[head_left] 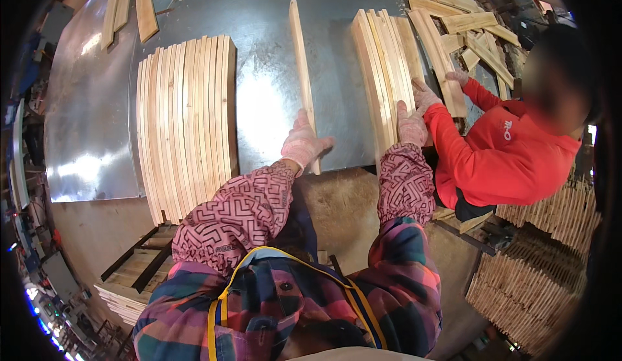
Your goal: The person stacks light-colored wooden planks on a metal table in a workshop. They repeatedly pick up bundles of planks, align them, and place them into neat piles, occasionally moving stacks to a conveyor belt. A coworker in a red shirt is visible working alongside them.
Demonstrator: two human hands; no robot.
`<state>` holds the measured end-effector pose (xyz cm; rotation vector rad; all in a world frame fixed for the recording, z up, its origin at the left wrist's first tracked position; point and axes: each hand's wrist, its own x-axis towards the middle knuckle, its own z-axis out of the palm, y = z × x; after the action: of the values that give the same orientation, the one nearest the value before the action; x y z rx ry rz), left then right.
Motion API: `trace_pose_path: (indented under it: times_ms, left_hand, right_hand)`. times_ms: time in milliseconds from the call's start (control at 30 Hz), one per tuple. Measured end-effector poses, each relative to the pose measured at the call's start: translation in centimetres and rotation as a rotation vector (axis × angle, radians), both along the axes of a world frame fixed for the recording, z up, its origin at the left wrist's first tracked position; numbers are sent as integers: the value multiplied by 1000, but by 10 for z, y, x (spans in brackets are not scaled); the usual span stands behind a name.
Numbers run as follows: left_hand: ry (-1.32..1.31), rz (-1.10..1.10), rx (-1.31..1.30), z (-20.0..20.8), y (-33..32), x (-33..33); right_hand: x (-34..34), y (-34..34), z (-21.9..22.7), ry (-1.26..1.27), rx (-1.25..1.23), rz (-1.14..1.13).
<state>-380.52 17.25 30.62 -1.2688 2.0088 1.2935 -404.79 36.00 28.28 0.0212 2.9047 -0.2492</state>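
My left hand (304, 139), in a pale glove, lies over the near end of a single wooden board (299, 56) standing on edge. Its fingers rest at the board's left and its thumb stretches out to the right. My right hand (412, 128), gloved too, grips the near end of a group of upright wooden boards (382, 69); some fingers are hidden. Right beside it, a co-worker's gloved hand (425, 95) touches the same boards. Left of my left hand stands a wide row of boards (188, 115), packed side by side.
All this rests on a shiny metal table (259, 115). Loose boards (126, 5) lie at the far left, and a jumble of offcuts (479, 37) at the far right. A co-worker in a red top (499, 147) stands at the right. Stacked wood (525, 296) fills the lower right.
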Motion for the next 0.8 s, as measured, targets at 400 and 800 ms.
trace_pose_path:
  times_ms: [400,800]
  left_hand:
    - [124,63,321,-4,-21,119]
    - [77,-9,155,-50,-24,159]
  right_hand:
    - [225,-73,21,-315,-262,199]
    - [221,-206,62,-306,138,98]
